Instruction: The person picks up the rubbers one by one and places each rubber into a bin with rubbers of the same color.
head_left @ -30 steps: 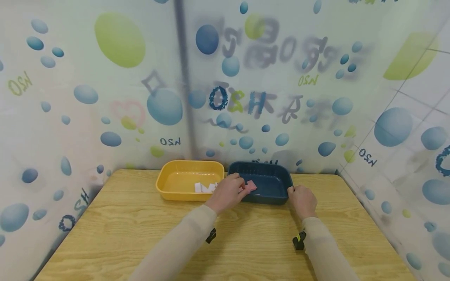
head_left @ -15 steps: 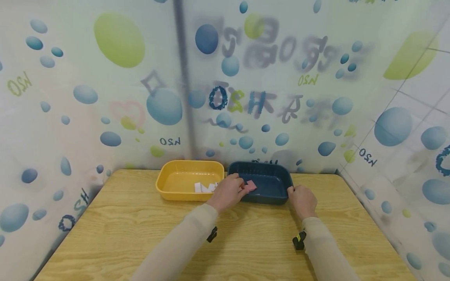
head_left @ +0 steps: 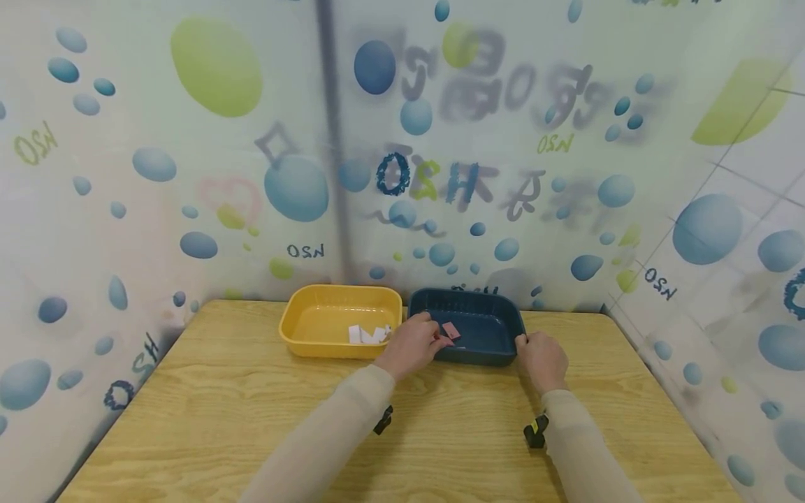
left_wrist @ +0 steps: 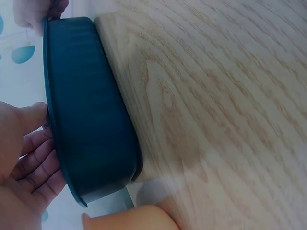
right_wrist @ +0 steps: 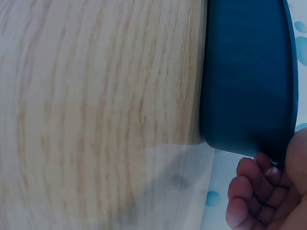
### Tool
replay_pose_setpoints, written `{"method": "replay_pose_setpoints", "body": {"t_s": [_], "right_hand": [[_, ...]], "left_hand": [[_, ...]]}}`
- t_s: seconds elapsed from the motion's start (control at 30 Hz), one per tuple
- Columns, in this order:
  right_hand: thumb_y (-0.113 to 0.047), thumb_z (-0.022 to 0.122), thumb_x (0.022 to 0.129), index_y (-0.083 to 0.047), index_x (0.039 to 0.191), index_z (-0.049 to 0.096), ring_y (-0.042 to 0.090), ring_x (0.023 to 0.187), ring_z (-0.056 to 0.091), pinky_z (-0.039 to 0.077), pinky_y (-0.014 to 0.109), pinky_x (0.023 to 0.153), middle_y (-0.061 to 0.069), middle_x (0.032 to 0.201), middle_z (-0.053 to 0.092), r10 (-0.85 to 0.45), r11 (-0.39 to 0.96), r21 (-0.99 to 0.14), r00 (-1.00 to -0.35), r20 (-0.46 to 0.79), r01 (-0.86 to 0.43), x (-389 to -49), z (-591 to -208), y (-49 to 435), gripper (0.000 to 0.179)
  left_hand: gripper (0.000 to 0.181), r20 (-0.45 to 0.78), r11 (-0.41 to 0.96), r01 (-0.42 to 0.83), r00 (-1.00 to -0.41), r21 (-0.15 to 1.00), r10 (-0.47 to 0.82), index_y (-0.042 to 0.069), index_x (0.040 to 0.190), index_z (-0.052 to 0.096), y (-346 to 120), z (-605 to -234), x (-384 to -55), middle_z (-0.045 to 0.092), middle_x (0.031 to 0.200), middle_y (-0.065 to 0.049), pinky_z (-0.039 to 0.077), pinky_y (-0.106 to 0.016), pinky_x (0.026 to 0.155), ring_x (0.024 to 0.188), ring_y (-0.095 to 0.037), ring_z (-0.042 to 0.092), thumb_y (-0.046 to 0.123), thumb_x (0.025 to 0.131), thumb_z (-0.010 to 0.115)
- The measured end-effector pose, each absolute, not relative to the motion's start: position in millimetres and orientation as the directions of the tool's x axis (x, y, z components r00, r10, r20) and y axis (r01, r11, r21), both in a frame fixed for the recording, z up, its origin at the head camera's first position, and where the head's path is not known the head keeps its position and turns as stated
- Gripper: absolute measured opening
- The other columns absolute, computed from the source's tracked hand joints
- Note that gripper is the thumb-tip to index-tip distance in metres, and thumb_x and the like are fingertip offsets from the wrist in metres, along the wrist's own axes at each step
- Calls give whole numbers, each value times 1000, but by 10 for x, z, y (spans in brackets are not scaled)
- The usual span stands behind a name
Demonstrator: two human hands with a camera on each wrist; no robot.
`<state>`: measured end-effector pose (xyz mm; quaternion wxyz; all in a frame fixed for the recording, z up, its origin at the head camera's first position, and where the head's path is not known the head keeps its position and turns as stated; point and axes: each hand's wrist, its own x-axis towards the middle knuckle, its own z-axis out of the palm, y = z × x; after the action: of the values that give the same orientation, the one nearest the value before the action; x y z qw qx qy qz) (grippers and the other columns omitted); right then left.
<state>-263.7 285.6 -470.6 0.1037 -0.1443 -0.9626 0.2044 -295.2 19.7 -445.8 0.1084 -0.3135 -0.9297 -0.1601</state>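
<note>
A dark blue tray (head_left: 487,334) stands at the back of the table, with a flat pink piece (head_left: 451,331) lying inside it. Over its front left part, my left hand (head_left: 410,344) pinches another small pink piece (head_left: 444,341); the fingertips are mostly hidden in the head view. The left wrist view shows the left hand (left_wrist: 29,158) at the tray's rim, thumb on top, fingers reaching behind the wall. My right hand (head_left: 544,360) grips the tray's right front corner. In the right wrist view its thumb and forefinger pinch the tray's rim (right_wrist: 293,86).
Left of the blue tray, close beside it, a yellow tray (head_left: 327,320) holds several white pieces (head_left: 367,335) near its front right. Both stand on a wooden table (head_left: 440,433) against a wall (head_left: 251,175) covered with patterned sheeting.
The pink piece at my left fingertips has shifted toward the front, and a gap now shows between it and the other pink piece. My right hand keeps its grip on the tray.
</note>
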Motion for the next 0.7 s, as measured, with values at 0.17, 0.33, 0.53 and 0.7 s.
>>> {"method": "replay_pose_setpoints", "body": {"t_s": [0.17, 0.33, 0.53, 0.7], "right_hand": [[-18, 42, 98, -17, 53, 35, 16, 53, 25, 22, 30, 48, -3, 55, 26, 321, 876, -419, -937, 139, 238, -2642, -4709, 2861, 45], [-17, 42, 97, -17, 53, 34, 15, 53, 23, 21, 29, 49, -3, 55, 25, 321, 876, -422, -936, 143, 236, -2641, -4703, 2852, 44], [-17, 43, 97, -17, 53, 34, 15, 53, 23, 21, 28, 48, -3, 54, 26, 314, 879, -420, -937, 153, 226, -2632, -4689, 2843, 45], [-16, 43, 97, -16, 53, 35, 16, 53, 24, 21, 29, 49, -3, 55, 26, 319, 877, -420, -935, 151, 231, -2623, -4681, 2836, 45]], "left_hand": [[23, 306, 741, 618, -782, 262, 544, 10, 92, 75, 229, -4479, -2961, 51, 77, 4, 41, -21, 63, 70, -11, 45, 33, 97, 72], [20, 285, 745, 608, -791, 274, 541, 10, 97, 76, 255, -4496, -2989, 54, 82, 3, 46, -21, 66, 74, -11, 49, 29, 97, 74], [19, 265, 752, 594, -803, 287, 534, 9, 97, 76, 261, -4494, -3000, 53, 83, 2, 46, -21, 67, 75, -12, 49, 29, 97, 74], [19, 255, 748, 588, -808, 307, 531, 9, 98, 75, 255, -4504, -3010, 53, 84, 3, 46, -21, 68, 76, -11, 49, 28, 97, 73]]}}
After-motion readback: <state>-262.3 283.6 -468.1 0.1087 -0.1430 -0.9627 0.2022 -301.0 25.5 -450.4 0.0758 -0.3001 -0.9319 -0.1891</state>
